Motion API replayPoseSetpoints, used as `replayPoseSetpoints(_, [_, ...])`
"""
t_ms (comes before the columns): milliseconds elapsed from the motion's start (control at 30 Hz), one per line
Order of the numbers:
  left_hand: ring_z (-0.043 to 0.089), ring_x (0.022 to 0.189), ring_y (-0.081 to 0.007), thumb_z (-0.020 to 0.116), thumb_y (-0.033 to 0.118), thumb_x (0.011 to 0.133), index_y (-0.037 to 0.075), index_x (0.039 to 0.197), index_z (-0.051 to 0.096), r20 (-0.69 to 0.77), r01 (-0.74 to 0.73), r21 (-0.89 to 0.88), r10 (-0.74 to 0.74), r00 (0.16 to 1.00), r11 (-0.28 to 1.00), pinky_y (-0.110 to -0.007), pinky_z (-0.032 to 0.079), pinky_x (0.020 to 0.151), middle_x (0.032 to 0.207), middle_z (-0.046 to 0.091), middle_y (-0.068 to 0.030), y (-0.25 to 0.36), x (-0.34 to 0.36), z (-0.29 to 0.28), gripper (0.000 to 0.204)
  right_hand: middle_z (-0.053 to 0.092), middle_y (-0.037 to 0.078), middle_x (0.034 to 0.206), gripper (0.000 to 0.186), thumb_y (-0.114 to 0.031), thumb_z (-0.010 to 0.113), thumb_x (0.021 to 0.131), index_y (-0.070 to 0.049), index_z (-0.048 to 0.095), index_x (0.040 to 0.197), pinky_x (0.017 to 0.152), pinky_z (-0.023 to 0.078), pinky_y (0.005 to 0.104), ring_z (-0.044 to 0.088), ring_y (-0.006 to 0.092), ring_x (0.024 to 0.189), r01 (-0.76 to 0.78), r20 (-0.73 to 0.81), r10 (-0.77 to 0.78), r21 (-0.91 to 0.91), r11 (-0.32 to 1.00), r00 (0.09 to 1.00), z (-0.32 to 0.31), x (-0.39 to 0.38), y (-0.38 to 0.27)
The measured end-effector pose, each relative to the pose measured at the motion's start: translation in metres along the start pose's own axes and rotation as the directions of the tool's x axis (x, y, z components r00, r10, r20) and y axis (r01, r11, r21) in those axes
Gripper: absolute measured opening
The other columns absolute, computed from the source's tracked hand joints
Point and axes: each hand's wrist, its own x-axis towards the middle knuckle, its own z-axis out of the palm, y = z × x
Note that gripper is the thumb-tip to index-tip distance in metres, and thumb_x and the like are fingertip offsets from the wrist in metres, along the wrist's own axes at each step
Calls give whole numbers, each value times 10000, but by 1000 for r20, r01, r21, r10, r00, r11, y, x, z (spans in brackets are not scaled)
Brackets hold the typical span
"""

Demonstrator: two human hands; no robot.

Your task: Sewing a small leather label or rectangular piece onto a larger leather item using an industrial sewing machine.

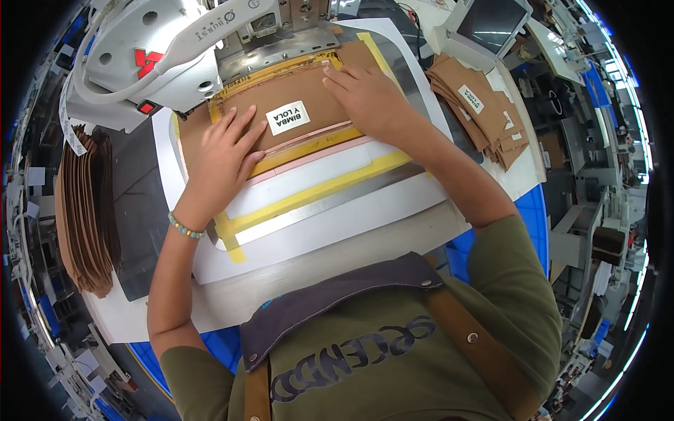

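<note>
A brown flat piece [309, 90], like leather or fabric, lies in a yellow-edged frame [319, 145] below the head of a white industrial sewing machine [158, 49]. Sewn or laid on its middle is a white label [288, 117] with dark print. My left hand [223, 151] rests on the piece's left part, fingers spread and flat, the thumb by the frame's near edge. On the right part lies my right hand [372, 102], its fingers stretched toward the far edge. Neither hand grips anything.
A tall stack of brown pieces [84, 210] stands at the left. More labelled brown pieces [470, 102] are piled at the right, near a dark screen [490, 24]. White boards with yellow tape strips [316, 193] lie under the frame. The machine overhangs the far left.
</note>
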Motion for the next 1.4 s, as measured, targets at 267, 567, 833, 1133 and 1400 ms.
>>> replayPoseSetpoints(267, [409, 1554, -410, 669, 327, 1053, 120, 1613, 514, 6, 10, 103, -11, 1000, 995, -524, 328, 1271, 1703, 464, -95, 0, 4, 6, 617, 616, 180, 1518, 474, -47, 648, 929, 10, 631, 1399, 922, 537, 416, 626, 280, 1271, -26, 119, 34, -68, 997, 992, -5, 8, -5])
replayPoseSetpoints(567, [500, 1463, -428, 644, 406, 1066, 120, 1593, 536, 2, -4, 175, 4, 1000, 985, -517, 395, 1213, 1641, 535, -113, 5, 15, 3, 610, 617, 163, 1522, 531, -9, 678, 891, 21, 624, 1418, 902, 555, 412, 614, 284, 1298, -35, 157, 43, -53, 998, 987, -9, 11, -5])
replayPoseSetpoints(833, [525, 1446, -413, 676, 369, 1050, 60, 1549, 563, -10, -32, 236, 35, 999, 971, -502, 432, 1200, 1616, 544, -159, 2, 14, 8, 598, 641, 149, 1470, 502, -28, 674, 898, 21, 630, 1396, 938, 568, 413, 628, 289, 1249, -2, 132, 4, -16, 1000, 991, -11, 19, -8])
replayPoseSetpoints(1133, [510, 1476, -397, 698, 308, 1050, 12, 1502, 596, -47, 9, 39, -7, 999, 999, -489, 438, 1215, 1599, 542, -200, -1, 11, 6, 550, 623, 110, 1521, 530, -45, 657, 914, 19, 628, 1439, 1034, 562, 374, 611, 292, 1225, -1, 157, -2, 19, 1000, 988, -9, 27, -15])
replayPoseSetpoints(1400, [567, 1418, -386, 705, 291, 1046, 8, 1449, 641, -60, 61, 68, -57, 997, 996, -466, 469, 1187, 1549, 591, -200, -6, 7, -3, 496, 675, 131, 1421, 476, -60, 689, 873, 21, 680, 1342, 929, 581, 372, 642, 274, 1144, 83, 66, -88, 68, 994, 994, -2, 43, -23])
